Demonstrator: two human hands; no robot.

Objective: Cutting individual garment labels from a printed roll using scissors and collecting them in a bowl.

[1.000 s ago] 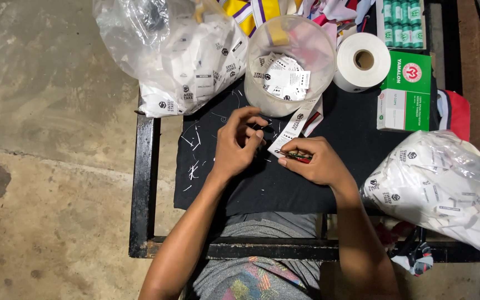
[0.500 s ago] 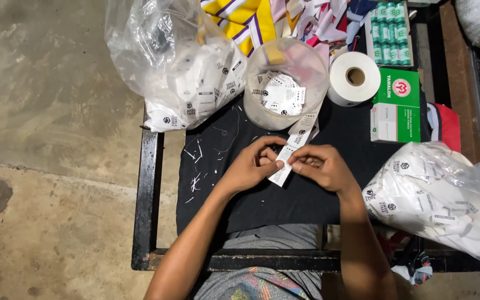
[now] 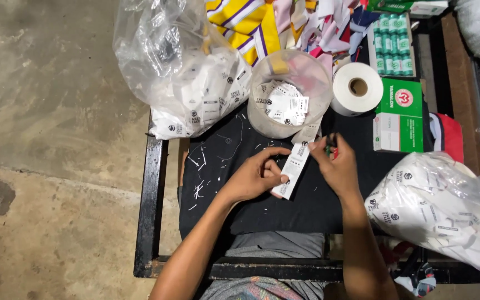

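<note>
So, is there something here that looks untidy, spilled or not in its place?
Yes. Short white thread scraps lie scattered over the black cloth, beside the left hand, which holds a strip of white labels. Nothing looks damaged or tipped over.

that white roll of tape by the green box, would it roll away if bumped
Probably not easily: the white roll lies flat, its hollow core facing up. It looks light for its size, so a push would likely slide it on the black cloth. The green box beside it would likely stop it.
</note>
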